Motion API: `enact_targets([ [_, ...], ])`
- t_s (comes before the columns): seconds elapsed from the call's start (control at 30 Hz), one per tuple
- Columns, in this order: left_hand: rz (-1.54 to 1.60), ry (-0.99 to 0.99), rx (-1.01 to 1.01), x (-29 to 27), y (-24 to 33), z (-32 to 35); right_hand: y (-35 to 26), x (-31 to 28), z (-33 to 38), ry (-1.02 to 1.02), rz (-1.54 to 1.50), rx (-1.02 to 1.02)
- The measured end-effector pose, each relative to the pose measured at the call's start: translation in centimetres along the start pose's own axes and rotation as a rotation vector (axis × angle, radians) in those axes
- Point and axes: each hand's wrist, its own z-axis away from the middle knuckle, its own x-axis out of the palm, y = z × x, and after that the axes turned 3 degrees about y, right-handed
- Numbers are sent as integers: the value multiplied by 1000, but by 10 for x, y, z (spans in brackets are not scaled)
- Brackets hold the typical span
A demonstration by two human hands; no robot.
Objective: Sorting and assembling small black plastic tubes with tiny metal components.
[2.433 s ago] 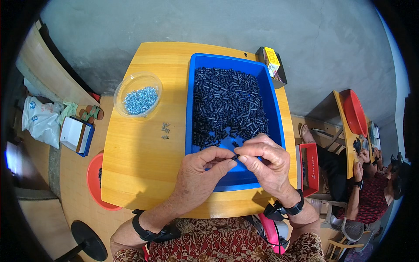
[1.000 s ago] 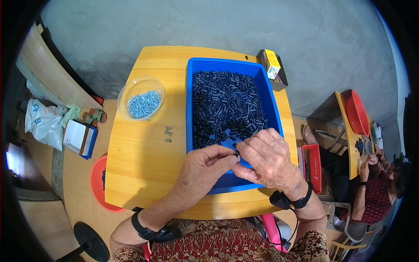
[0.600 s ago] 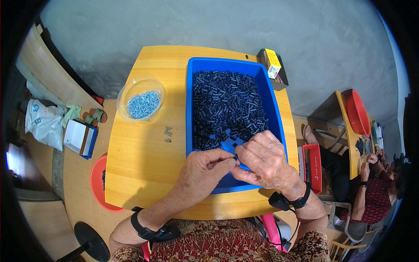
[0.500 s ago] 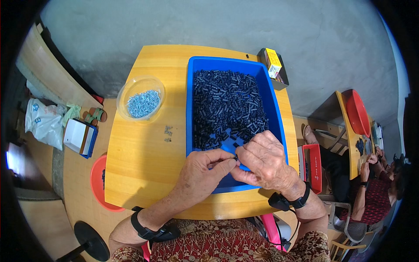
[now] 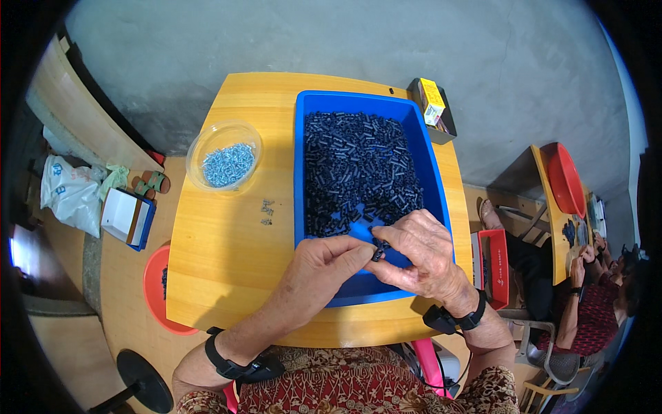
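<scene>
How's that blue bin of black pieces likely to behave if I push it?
The blue bin would probably feel heavy, given its broad pile of black pieces. Its wide shape should resist tipping. Walls without visible bulging suggest stiffness.

In the centre of the frame, our left hand pinches a small black part; our right hand has thumb and forefinger parted beside it. Upper centre, black pieces fill a blue tray. At upper left, a clear bowl holds silver screws.
</scene>
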Motion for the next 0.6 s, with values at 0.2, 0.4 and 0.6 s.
enact_targets([
  [0.2,92,3,-24,2,0,-1,1,2,3,-21,-72,33],
  [0.4,50,89,122,6,-8,-2,-5,-1,-4,-5,22,9],
  [0.6,-59,84,18,2,-1,-1,-4,-4,-4,-75,109,-21],
])
